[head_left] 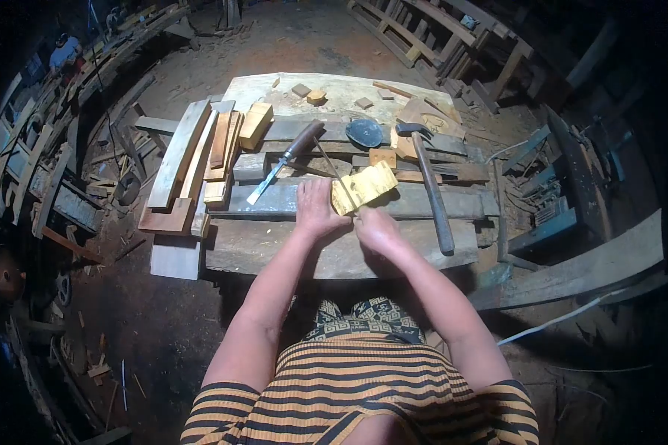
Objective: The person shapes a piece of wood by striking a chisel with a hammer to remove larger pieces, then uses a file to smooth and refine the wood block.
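A yellow wooden block point(375, 182) with a scalloped outline lies on the bench in front of me. My left hand point(319, 207) grips its left end, with the thumb along the near edge. Closed beside the block's near side, my right hand point(377, 229) holds a thin, rod-like file point(335, 170) that slants away to the left across the block. The grip end of the file is hidden in the fist. Beyond my left hand lies a chisel point(297, 152) with a dark handle. To the right of the block rests a hammer point(430, 182).
A dark round dish point(364, 133) and a small block with holes point(382, 157) sit behind the work. Wooden strips point(182, 159) are stacked at the left of the plank bench point(289, 248). Timber point(453, 37) stands at the back right. Another person point(65, 52) is far left.
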`<state>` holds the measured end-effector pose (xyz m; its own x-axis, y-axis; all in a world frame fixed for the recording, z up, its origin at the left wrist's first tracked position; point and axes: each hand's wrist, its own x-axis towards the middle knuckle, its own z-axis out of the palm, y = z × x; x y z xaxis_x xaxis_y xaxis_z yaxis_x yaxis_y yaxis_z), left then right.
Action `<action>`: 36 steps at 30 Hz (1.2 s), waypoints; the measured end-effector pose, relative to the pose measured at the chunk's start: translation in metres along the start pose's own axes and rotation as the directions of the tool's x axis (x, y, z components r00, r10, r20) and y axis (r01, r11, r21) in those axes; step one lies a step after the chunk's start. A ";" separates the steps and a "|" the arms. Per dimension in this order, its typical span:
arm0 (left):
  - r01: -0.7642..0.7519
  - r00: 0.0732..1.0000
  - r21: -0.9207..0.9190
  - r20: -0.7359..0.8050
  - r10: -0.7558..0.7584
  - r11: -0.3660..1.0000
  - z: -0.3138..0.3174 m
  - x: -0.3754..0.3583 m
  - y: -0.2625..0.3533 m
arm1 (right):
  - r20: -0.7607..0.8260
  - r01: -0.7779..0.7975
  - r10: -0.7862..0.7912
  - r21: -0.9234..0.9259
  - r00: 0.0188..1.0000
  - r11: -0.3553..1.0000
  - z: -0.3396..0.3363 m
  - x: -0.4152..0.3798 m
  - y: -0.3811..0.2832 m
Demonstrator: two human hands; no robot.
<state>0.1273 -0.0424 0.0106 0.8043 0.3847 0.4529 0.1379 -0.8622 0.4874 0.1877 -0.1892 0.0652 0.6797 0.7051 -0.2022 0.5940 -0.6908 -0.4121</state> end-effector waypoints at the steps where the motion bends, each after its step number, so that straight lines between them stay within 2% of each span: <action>1: 0.000 1.000 -0.004 0.001 0.000 1.000 0.001 0.000 0.000 | -0.008 0.016 -0.016 0.039 1.000 0.999 0.000 -0.011 0.005; 2: 0.001 1.000 0.004 0.008 -0.001 1.000 -0.001 0.001 0.001 | -0.015 0.032 -0.031 0.077 0.999 0.997 0.002 -0.031 0.013; 4: 0.011 1.000 0.005 0.021 -0.011 1.000 -0.003 0.000 0.002 | 0.054 -0.012 0.011 0.017 0.998 1.000 0.007 -0.074 0.031; 6: 0.035 0.997 0.046 0.061 -0.037 0.998 -0.006 0.002 0.004 | 0.082 -0.013 0.010 0.032 0.997 0.999 0.004 -0.114 0.041; 9: 0.029 0.997 0.025 0.067 -0.031 0.999 -0.007 0.004 0.005 | 0.107 -0.046 0.048 -0.023 0.993 0.999 0.000 -0.110 0.043; 13: 0.023 0.998 0.065 0.060 -0.026 0.998 -0.003 0.003 0.003 | -0.034 0.045 -0.043 0.061 0.998 0.997 0.011 -0.026 0.025; 15: -0.015 1.000 0.034 -0.022 0.016 0.999 -0.001 0.001 0.001 | -0.043 0.041 -0.041 0.002 0.998 0.999 0.007 0.000 0.007; 18: -0.007 1.000 0.013 -0.013 0.007 1.000 -0.003 0.001 0.003 | -0.019 0.040 -0.039 0.083 0.999 0.996 0.007 -0.014 0.012; 19: -0.005 1.000 0.008 -0.010 0.005 1.000 -0.003 0.001 0.004 | 0.027 0.029 -0.034 0.174 0.999 0.984 0.005 -0.036 0.018; 20: -0.002 1.000 0.010 -0.004 0.002 1.000 -0.004 0.001 0.004 | 0.095 -0.010 -0.003 0.136 0.995 0.991 0.007 -0.057 0.027; 21: 0.002 1.000 0.012 0.001 -0.002 1.000 -0.004 0.002 0.004 | 0.075 0.001 -0.008 0.090 0.997 0.996 0.015 -0.080 0.039; 22: 0.004 1.000 0.006 0.003 -0.004 1.000 -0.005 0.003 0.005 | 0.114 -0.062 0.062 -0.010 0.992 0.998 0.000 -0.105 0.029; 23: 0.023 0.999 0.021 0.036 -0.024 1.000 -0.005 0.004 0.005 | 0.106 -0.047 0.044 0.029 0.993 0.998 0.002 -0.117 0.035; 26: 0.033 0.996 0.036 0.078 -0.036 0.999 -0.005 0.002 0.005 | 0.118 -0.051 0.052 -0.013 0.992 0.999 -0.005 -0.108 0.040; 29: 0.020 0.999 0.041 0.049 -0.022 0.999 -0.006 0.003 0.007 | 0.011 0.050 -0.051 0.106 0.999 0.993 0.007 -0.044 0.030; 31: 0.023 0.999 0.046 0.028 -0.024 0.999 -0.004 0.002 0.005 | -0.074 0.060 -0.056 0.052 0.996 0.997 0.007 -0.004 0.009; 34: 0.020 1.000 0.037 -0.012 -0.019 0.999 -0.002 0.000 0.004 | -0.047 0.048 -0.044 0.073 0.998 0.996 0.010 0.003 0.011; 35: 0.027 1.000 0.026 0.010 -0.027 0.999 -0.005 0.000 0.006 | -0.034 0.061 -0.058 0.108 0.998 0.992 0.008 -0.012 0.015; 36: 0.033 0.999 0.015 0.032 -0.033 0.999 -0.007 0.002 0.007 | 0.023 0.008 -0.011 0.130 1.000 0.991 0.005 -0.035 0.021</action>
<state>0.1255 -0.0455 0.0203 0.8173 0.4022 0.4126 0.1724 -0.8540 0.4909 0.1745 -0.2272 0.0590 0.6630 0.7161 -0.2181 0.5383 -0.6585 -0.5259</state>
